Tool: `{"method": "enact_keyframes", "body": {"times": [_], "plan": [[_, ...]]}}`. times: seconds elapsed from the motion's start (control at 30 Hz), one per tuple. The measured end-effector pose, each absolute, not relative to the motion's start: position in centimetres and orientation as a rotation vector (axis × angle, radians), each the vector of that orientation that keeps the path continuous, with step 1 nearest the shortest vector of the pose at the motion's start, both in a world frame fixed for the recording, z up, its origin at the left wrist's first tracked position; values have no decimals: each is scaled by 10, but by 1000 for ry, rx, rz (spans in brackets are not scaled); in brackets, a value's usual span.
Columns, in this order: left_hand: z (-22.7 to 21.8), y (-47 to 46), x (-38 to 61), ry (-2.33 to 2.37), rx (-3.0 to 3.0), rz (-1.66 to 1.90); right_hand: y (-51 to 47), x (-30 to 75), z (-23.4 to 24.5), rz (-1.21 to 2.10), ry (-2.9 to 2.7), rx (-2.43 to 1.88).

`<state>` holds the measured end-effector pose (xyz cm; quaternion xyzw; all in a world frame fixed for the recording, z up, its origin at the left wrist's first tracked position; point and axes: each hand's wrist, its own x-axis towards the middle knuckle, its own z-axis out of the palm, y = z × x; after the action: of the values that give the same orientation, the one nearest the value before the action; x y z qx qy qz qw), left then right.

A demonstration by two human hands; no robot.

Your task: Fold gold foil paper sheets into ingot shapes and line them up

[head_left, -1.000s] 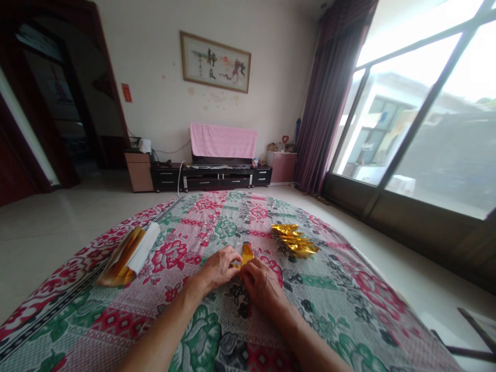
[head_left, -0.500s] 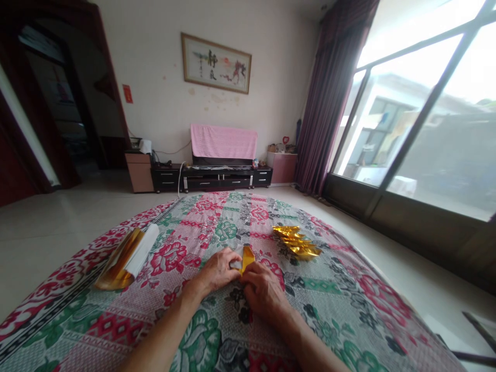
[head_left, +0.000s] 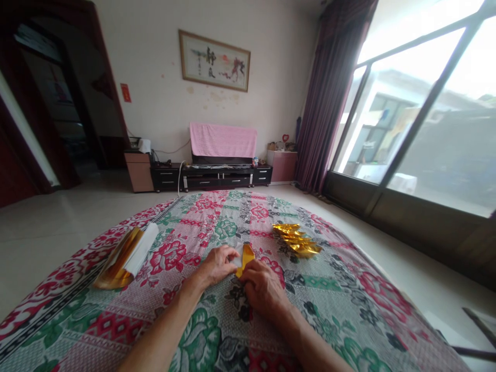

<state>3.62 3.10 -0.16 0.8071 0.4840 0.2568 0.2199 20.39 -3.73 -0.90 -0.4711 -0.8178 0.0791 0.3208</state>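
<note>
With fingers of right hand (head_left: pixel 266 290), pinching gold paper (head_left: pixel 248 254); with left hand (head_left: pixel 217 265) curled beside it, grip unclear. Near table (head_left: pixel 205 223) left edge, paper stack (head_left: pixel 123 262); toward right, folded gold pieces (head_left: pixel 297 242).

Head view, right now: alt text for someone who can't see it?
The right hand grips a small folded gold-and-white paper, the left hand at its white side, over a red, green and grey floral cloth. Shiny gold folded pieces lie farther right; a bundle of gold and white sheets lies left.
</note>
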Motion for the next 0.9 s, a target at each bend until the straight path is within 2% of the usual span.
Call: {"method": "enact_keyframes", "body": {"times": [0.9], "plan": [[-4, 28, 31, 1314, 2375, 795, -39, 202, -6, 225, -2128, -1276]]}}
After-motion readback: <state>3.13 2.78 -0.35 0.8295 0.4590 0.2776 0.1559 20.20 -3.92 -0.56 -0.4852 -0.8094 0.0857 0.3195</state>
